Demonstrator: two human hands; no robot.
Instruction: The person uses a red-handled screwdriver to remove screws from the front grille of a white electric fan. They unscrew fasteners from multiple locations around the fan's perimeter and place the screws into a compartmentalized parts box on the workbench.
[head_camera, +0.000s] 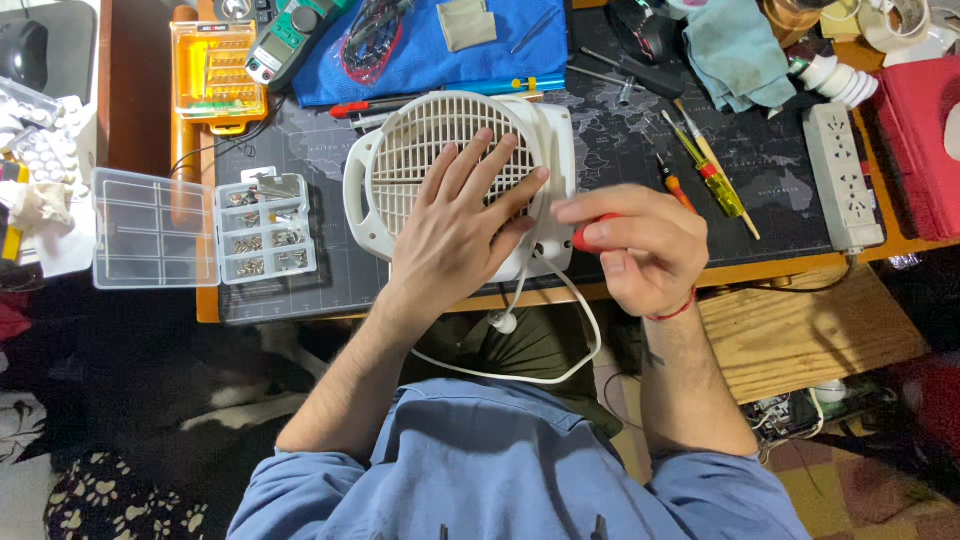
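On the counter (700, 150), a clear parts box (205, 228) lies open at the left. The left hand (460, 225) rests flat, fingers spread, on the white fan (450, 150). Just beside it, the right hand (640, 245) pinches a red screwdriver (590, 235) against the fan's side.

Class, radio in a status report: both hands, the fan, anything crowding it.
Left hand flat on white fan grille. Right hand grips red-handled screwdriver at fan's side. White cord loops below; spare screwdrivers lie right.
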